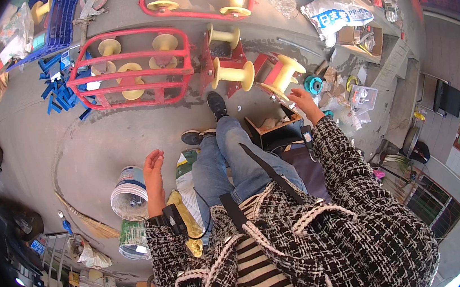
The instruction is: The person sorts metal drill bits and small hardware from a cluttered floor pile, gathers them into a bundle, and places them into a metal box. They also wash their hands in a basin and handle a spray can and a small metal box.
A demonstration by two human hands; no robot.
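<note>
My left hand [155, 179] hovers beside a white plastic bucket [128, 177] with some metal parts inside. Its fingers are extended and hold nothing. On the other side, my right hand [306, 103] reaches past a black open-topped box [282, 132], close to a cream-yellow spool-shaped roller [282, 76] on a red metal bracket [261, 65]. I see nothing in its fingers; whether they touch the roller is unclear. Another yellow roller [232, 74] sits on a red bracket in front of my feet. A teal round flanged part [313, 84] lies just beyond my right hand.
A red tubular frame with yellow rollers [128, 75] lies ahead, beside a pile of blue metal pieces [57, 84]. A second red frame [198, 14] stands farther off. Cardboard and plastic litter the floor at right. A straw broom [94, 222] and a green bucket [132, 236] are at left.
</note>
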